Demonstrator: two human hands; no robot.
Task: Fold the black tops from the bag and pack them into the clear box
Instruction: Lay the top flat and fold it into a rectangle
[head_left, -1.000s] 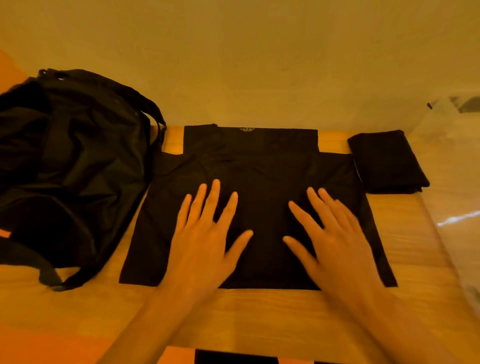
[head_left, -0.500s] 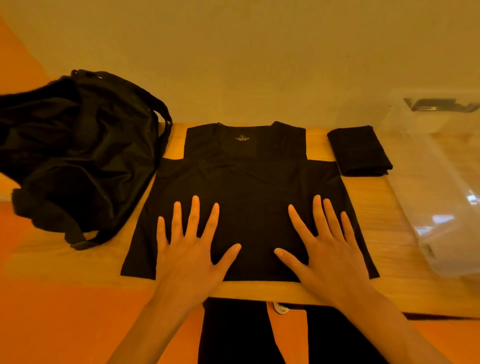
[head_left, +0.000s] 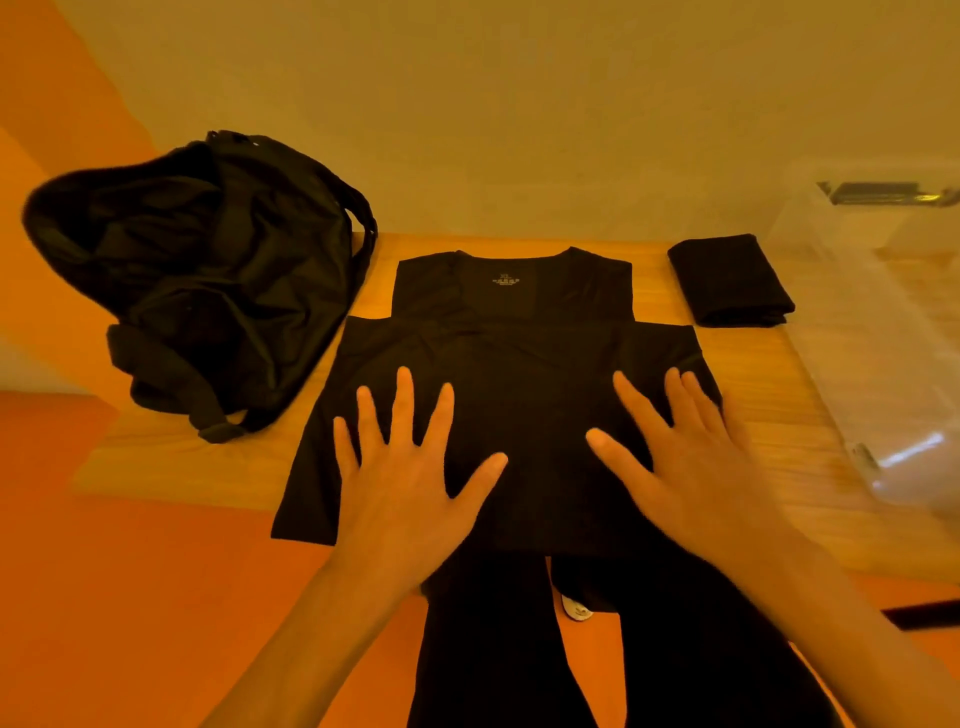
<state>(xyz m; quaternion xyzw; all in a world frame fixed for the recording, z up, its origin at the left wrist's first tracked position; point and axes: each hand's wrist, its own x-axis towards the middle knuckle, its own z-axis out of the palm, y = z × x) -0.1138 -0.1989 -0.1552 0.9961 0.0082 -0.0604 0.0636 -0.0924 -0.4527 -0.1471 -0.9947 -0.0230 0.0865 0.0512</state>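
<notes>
Fingers (head_left: 404, 395) straight and spread, my left hand (head_left: 410, 483) and right hand (head_left: 685, 467) press flat on the top (head_left: 519, 353), whose length runs away from me, neck end farthest; the box (head_left: 883, 338) lies to the right, nearer my right hand.

- Left hand (head_left: 410, 483): palm down and flat; left fingers (head_left: 405, 400) straight and spread, pointing to 12 o'clock; thumb out toward 2 o'clock.
- Right hand (head_left: 691, 467): palm down and flat; right fingers (head_left: 631, 402) straight, set closer together, pointing to 11 o'clock; thumb out toward 10 o'clock; outline slightly blurred.
- Left forearm (head_left: 311, 644): bare, entering from 7 o'clock.
- Right forearm (head_left: 852, 634): bare, entering from 5 o'clock.
- The hands lie side by side and apart, thumbs facing each other.
</notes>
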